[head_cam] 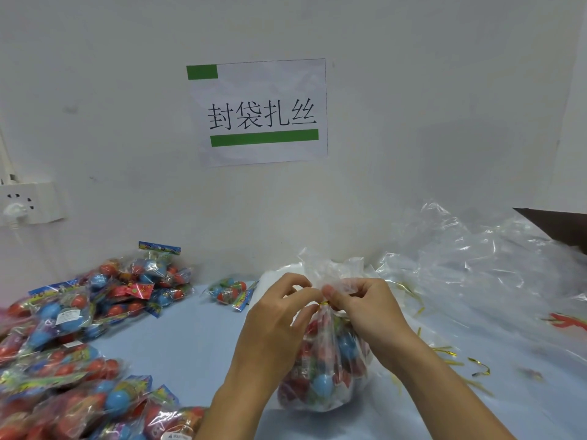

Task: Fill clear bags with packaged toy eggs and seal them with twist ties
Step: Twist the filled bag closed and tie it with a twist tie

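A clear bag point(327, 369) full of red and blue packaged toy eggs stands on the pale blue table in front of me. Its neck is gathered, with a gold twist tie point(324, 302) wrapped around it. My left hand point(279, 315) pinches the tie and neck from the left. My right hand point(365, 306) pinches the same spot from the right. The bag's loose top sticks up behind my fingers.
Piles of packaged toy eggs point(79, 328) cover the table's left side, and one pack point(232, 292) lies near the wall. Empty clear bags point(476, 265) are heaped at the right. Loose gold twist ties point(457, 360) lie scattered right of the bag. A wall socket point(28, 201) sits at far left.
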